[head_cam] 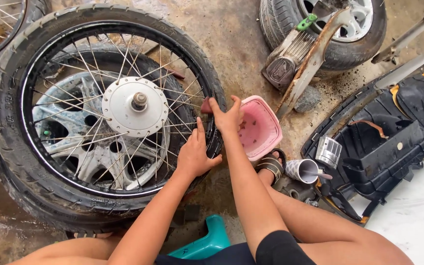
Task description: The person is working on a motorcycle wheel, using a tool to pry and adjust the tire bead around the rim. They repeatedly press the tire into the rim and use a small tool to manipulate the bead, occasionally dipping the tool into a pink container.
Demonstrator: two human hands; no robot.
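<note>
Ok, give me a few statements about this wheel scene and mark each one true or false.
1. Both hands rest on the rim side of the spoked wheel. True: the left hand and the right hand are at its right edge.
2. The spoked wheel lies on bare floor. False: it lies on top of another tyre with an alloy wheel.
3. The pink bowl sits left of the wheel. False: it is to the right, just beyond the right hand.
4. A teal stool shows near the bottom edge. True.
5. The right hand holds a small reddish-brown thing against the tyre. True, though what it is cannot be told.
</note>
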